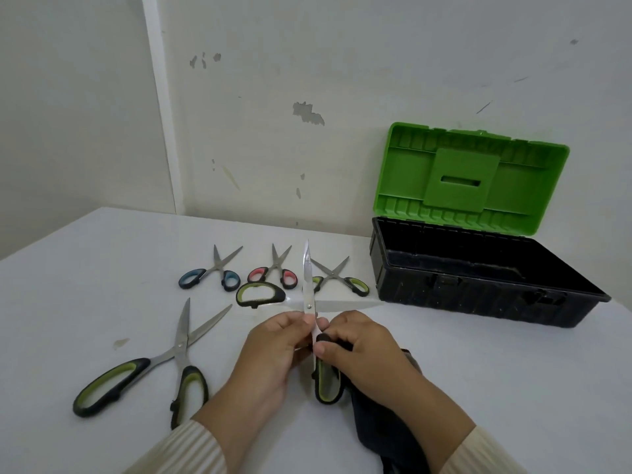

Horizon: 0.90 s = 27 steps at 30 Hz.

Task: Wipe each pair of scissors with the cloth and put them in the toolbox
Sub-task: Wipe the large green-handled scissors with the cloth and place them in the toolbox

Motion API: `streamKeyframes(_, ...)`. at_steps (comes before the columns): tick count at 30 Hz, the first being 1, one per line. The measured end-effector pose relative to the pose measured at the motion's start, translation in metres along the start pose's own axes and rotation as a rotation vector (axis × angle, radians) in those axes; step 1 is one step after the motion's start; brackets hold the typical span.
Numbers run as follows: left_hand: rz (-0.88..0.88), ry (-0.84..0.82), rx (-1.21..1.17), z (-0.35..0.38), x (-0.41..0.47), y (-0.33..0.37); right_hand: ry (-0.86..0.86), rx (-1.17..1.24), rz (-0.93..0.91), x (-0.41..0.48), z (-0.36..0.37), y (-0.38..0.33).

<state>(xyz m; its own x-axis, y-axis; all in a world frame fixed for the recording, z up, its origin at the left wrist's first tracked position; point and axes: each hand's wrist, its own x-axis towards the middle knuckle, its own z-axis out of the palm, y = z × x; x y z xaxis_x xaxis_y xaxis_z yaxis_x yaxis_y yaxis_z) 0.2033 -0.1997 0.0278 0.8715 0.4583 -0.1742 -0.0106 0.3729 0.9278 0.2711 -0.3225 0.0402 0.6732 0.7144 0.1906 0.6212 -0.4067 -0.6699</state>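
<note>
I hold a large green-and-black pair of scissors (308, 295) wide open above the table, one blade up, the other pointing right. My left hand (273, 354) pinches it just below the pivot. My right hand (362, 350) grips the lower handle. A dark cloth (386, 436) lies under my right wrist. Another large green pair (178, 354) lies open at the left. Small blue (213, 271), red (273, 270) and green (337, 278) pairs lie in a row behind. The black toolbox (478, 285) with its green lid (472, 176) raised stands at the right.
The white table (102, 285) meets a scuffed white wall at the back and a corner at the left. The toolbox's inside looks dark, with nothing discernible in it. A small stain (120, 342) marks the table at the left.
</note>
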Motion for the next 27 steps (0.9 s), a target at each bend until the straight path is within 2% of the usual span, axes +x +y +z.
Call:
streamKeyframes(3, 0.007, 0.074, -0.025, -0.003, 0.003, 0.006, -0.087, 0.006, -0.009, -0.003, -0.007, 0.004)
streamKeyframes(5, 0.009, 0.114, -0.075, -0.009, 0.006, 0.013, -0.044, 0.039, 0.038, -0.003, -0.019, 0.014)
streamKeyframes(8, -0.029, 0.047, -0.033, -0.017, 0.007, 0.02, 0.298, 0.221, 0.184, 0.0, -0.044, 0.027)
streamKeyframes(10, -0.059, -0.035, 0.074, -0.014, 0.004, 0.017, 0.509, 0.273, 0.2, 0.001, -0.057, 0.031)
streamKeyframes(14, -0.1, -0.114, 0.146, -0.005, 0.001, 0.006, 0.648, 0.041, 0.041, -0.002, -0.062, 0.02)
streamKeyframes(17, -0.085, -0.164, 0.151, -0.003, 0.001, 0.003, 0.579, -0.177, -0.201, 0.0, -0.039, 0.001)
streamKeyframes(20, 0.001, -0.183, 0.273, 0.0, -0.001, 0.002, 0.268, -0.429, -0.379, 0.005, -0.006, -0.003)
streamKeyframes(22, 0.03, -0.188, 0.319, 0.003, -0.003, 0.0, 0.188, -0.378, -0.349, 0.012, -0.003, 0.002)
streamKeyframes(25, 0.006, -0.183, 0.276, 0.004, -0.003, -0.001, 0.3, -0.226, -0.18, 0.014, -0.01, 0.005)
streamKeyframes(27, 0.02, -0.188, 0.298, 0.002, -0.002, -0.001, 0.223, -0.25, -0.182, 0.01, -0.006, 0.002)
